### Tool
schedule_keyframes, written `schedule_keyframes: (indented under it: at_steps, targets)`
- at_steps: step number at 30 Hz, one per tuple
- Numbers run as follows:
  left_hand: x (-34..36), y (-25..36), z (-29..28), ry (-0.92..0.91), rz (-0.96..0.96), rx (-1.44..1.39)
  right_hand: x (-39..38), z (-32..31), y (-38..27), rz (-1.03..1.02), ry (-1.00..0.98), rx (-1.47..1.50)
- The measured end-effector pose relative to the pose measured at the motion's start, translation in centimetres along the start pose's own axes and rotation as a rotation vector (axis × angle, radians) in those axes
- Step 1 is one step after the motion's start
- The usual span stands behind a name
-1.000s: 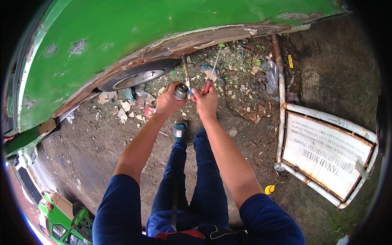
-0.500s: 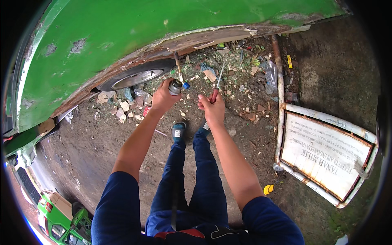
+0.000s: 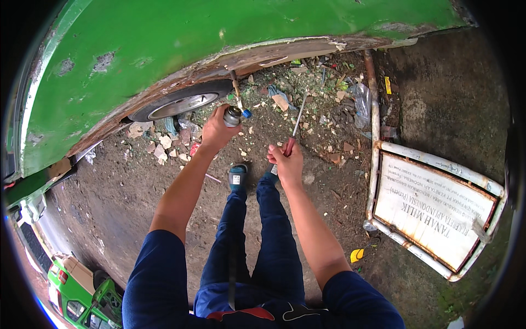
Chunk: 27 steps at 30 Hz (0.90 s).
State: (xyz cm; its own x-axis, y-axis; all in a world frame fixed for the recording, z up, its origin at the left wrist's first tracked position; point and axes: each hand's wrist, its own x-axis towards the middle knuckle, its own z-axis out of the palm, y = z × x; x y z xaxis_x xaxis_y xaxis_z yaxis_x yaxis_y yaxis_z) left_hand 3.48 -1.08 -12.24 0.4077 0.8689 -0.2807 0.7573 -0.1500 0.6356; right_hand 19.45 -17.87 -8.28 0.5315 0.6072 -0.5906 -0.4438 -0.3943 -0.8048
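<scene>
My left hand (image 3: 217,131) is closed around the canister of a gas torch (image 3: 232,116). A blue knob sits at the torch's side, and its narrow brass-coloured nozzle points up toward the vehicle; whether a flame burns I cannot make out. In my right hand (image 3: 287,163) is a screwdriver (image 3: 299,118), gripped by its red handle, with the long metal shaft slanting up and away. Ahead stands a green vehicle body panel (image 3: 181,38) with chipped paint. The torch's nozzle is near the panel's rusty, flaking lower edge (image 3: 263,55); I cannot tell whether they touch.
Below the panel is a wheel (image 3: 186,102). Paint flakes and litter (image 3: 323,109) cover the ground ahead. At right a rusty white metal sign frame (image 3: 441,155) lies with its post (image 3: 375,104) reaching toward the vehicle. Another green vehicle (image 3: 74,293) is at lower left.
My right hand and the screwdriver have moved slightly lower and nearer to me. The torch in my left hand has shifted a little to the left.
</scene>
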Motion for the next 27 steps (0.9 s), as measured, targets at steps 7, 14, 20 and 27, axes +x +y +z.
schedule_keyframes:
  at_steps: [7,14,20,27]
  targets:
    - [0.1,0.1,-0.1,0.000,0.006,-0.001,-0.3,0.0,-0.7,0.025,0.019,0.003]
    - [0.0,0.1,0.2,0.001,-0.007,0.032,-0.5,-0.6,-0.5,0.007,0.001,0.021]
    - [-0.1,0.0,-0.2,-0.022,-0.023,0.005,-1.1,-0.4,-0.7,0.019,0.013,0.005]
    - [-0.3,0.1,-0.5,-0.037,-0.019,0.009,-1.3,-0.3,-0.7,0.011,0.018,-0.004]
